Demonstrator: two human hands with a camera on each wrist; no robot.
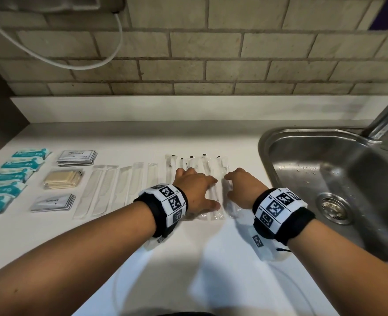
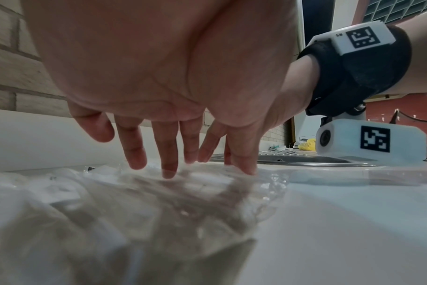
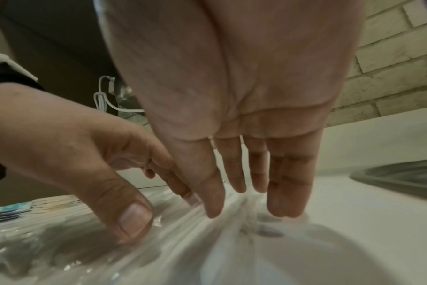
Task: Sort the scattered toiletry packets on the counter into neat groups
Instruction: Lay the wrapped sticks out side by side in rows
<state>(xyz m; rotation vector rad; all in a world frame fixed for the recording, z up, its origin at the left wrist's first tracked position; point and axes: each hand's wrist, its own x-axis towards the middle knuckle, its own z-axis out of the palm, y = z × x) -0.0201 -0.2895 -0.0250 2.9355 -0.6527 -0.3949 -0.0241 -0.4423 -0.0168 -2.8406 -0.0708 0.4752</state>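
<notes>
On the white counter (image 1: pixel 211 137) lies a row of clear plastic toothbrush packets (image 1: pixel 214 197). My left hand (image 1: pixel 194 190) rests flat on them with straight, spread fingers (image 2: pixel 168 154). My right hand (image 1: pixel 241 188) sits just to the right, its straight fingers (image 3: pixel 288 183) touching the rightmost clear packet (image 3: pixel 232 221). Further left lie clear comb packets (image 1: pixel 111 188), three stacks of sachets (image 1: pixel 76 157) (image 1: pixel 61 180) (image 1: pixel 52 202), and a column of teal packets (image 1: pixel 12 176). Neither hand holds a packet.
A steel sink (image 1: pixel 325 169) with its tap (image 1: pixel 387 119) is set into the counter at the right, close to my right wrist. A tiled wall (image 1: pixel 188 53) runs behind, with a white cable (image 1: pixel 74 62) hanging at the left.
</notes>
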